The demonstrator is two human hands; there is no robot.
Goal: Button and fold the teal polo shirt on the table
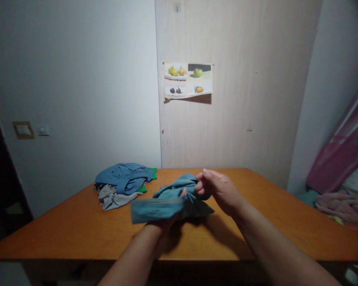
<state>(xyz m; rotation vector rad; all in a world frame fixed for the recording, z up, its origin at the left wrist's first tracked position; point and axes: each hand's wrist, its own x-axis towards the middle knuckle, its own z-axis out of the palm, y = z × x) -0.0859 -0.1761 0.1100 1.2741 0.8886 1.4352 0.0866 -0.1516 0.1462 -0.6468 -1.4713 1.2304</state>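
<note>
A teal-blue cloth garment (pixel 155 208) is lifted a little above the orange wooden table (pixel 77 230), near its middle. My left hand (pixel 167 222) is under the garment and mostly hidden by it, with fingers closed on the fabric. My right hand (pixel 219 188) pinches the bunched upper part of the same garment with thumb and fingers. Both forearms reach in from the lower edge of the view.
A pile of clothes (pixel 122 182) lies at the back left of the table: blue shirt on top, striped, grey and green pieces under it. A fruit picture (pixel 187 79) hangs on the wooden panel behind. Pink bedding (pixel 343 198) lies at the right.
</note>
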